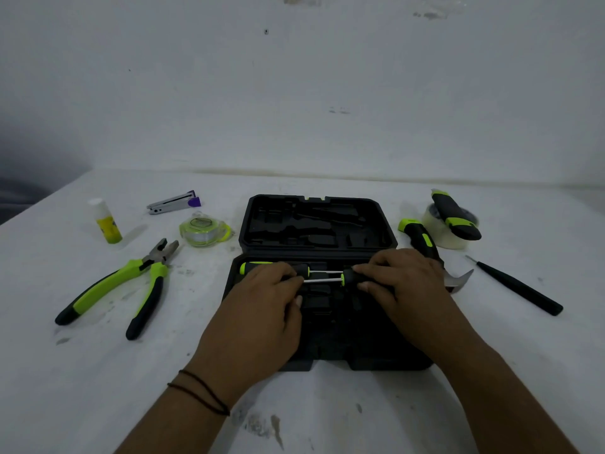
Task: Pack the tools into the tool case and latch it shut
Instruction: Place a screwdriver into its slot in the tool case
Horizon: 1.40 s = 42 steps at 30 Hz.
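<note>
Pliers (131, 283) lie on the desk (98, 371), left. Left hand (262, 309) pinches one screwdriver (262, 267); right hand (406, 280) grips the other screwdriver (348, 277), both crosswise over the tool case (314, 224).

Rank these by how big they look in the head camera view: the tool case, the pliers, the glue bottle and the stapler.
1. Tool case, open, by far the largest.
2. Pliers.
3. Stapler and glue bottle look about alike, and both lie farther from the camera, so I won't rank them.

Both hands (262, 309) (406, 283) press two screwdrivers (322, 276) into the open case (314, 224).
</note>
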Tool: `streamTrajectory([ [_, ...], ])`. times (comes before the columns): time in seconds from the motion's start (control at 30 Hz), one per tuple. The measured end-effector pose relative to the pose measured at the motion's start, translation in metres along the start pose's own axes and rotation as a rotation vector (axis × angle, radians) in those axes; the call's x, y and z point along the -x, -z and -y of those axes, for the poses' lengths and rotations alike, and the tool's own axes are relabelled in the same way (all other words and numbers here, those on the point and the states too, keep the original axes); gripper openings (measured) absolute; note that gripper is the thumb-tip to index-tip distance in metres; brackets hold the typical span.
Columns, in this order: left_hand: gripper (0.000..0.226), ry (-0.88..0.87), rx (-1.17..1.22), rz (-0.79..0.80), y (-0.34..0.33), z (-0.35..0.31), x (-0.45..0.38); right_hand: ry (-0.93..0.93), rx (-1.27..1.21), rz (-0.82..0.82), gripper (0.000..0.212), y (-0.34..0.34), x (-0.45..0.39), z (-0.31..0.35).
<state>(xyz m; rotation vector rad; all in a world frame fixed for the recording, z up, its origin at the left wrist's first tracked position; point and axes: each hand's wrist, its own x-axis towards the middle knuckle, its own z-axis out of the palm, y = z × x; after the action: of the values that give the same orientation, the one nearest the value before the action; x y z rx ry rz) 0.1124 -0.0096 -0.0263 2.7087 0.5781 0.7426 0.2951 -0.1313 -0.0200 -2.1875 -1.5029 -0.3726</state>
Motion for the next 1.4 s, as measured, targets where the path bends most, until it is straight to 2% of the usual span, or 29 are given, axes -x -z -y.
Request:
streamTrajectory([
  [0.3, 0.047, 0.030, -0.011, 0.060, -0.003, 0.002, -0.001, 0.028, -0.076, 0.027, 0.027, -0.007, -0.003, -0.003],
  [0.53, 0.045, 0.033, -0.027, 0.062, -0.003, 0.001, -0.001, -0.014, -0.089, 0.062, 0.031, -0.004, -0.002, 0.003],
  [0.63, 0.046, 0.027, -0.027, 0.072, -0.003, -0.001, -0.001, -0.010, -0.075, 0.029, 0.021, -0.005, 0.001, 0.004],
  [0.77, 0.047, 0.016, -0.016, 0.078, -0.002, -0.004, -0.001, -0.047, -0.040, -0.014, 0.018, -0.007, 0.004, 0.005],
  [0.9, 0.046, 0.021, -0.014, 0.071, -0.001, -0.004, -0.001, -0.089, 0.046, -0.074, 0.026, -0.008, 0.009, 0.014],
  [1.07, 0.044, 0.043, -0.028, 0.055, -0.003, -0.003, 0.000, -0.115, -0.006, 0.005, 0.033, -0.007, 0.012, 0.020],
  [1.2, 0.045, 0.054, -0.037, 0.045, -0.003, -0.004, 0.000, -0.107, 0.009, -0.034, 0.031, -0.005, 0.014, 0.023],
  [1.4, 0.044, 0.068, -0.066, 0.039, -0.001, -0.006, 0.001, -0.094, -0.002, -0.010, 0.037, -0.005, 0.016, 0.027],
])
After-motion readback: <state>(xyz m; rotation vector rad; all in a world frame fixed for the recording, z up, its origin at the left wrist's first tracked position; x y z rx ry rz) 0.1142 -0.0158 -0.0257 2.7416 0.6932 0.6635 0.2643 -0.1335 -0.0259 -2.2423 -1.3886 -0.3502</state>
